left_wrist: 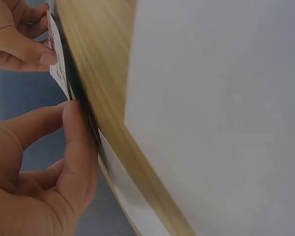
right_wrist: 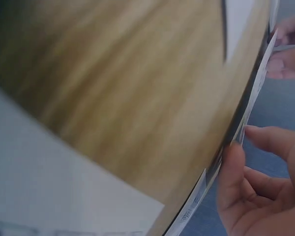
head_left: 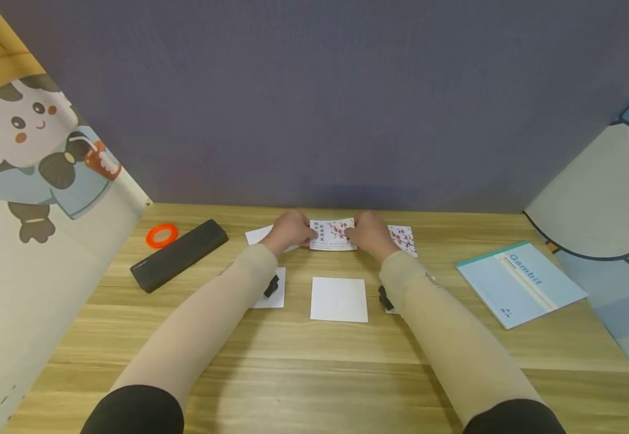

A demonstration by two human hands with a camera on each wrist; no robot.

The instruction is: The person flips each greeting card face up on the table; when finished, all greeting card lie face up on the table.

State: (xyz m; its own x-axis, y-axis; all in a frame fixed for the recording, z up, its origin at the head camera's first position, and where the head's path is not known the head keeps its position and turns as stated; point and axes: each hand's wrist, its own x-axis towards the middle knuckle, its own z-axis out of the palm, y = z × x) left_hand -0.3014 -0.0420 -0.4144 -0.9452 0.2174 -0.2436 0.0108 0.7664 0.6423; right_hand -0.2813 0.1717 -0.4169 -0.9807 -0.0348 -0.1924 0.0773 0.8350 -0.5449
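A white card (head_left: 331,243) printed with pink blossoms and dark characters is held up near the back of the wooden table. My left hand (head_left: 290,230) pinches its left edge between thumb and fingers. At the right edge, my right hand (head_left: 371,234) pinches it likewise. The right wrist view shows the card (right_wrist: 258,83) lifted off the tabletop, tilted. Beside my left hand lies a white card (head_left: 256,234), partly covered; beside my right, a blossom-printed card (head_left: 404,240). Nearer me is a blank white card (head_left: 338,299), with another white card (head_left: 278,295) partly behind my left wrist.
A sliver of a further card (head_left: 391,311) shows under my right forearm. On the left lie an orange ring (head_left: 150,241) and a long black case (head_left: 179,256). A light-blue notebook (head_left: 517,286) lies right. A dark grey partition (head_left: 336,108) bounds the back.
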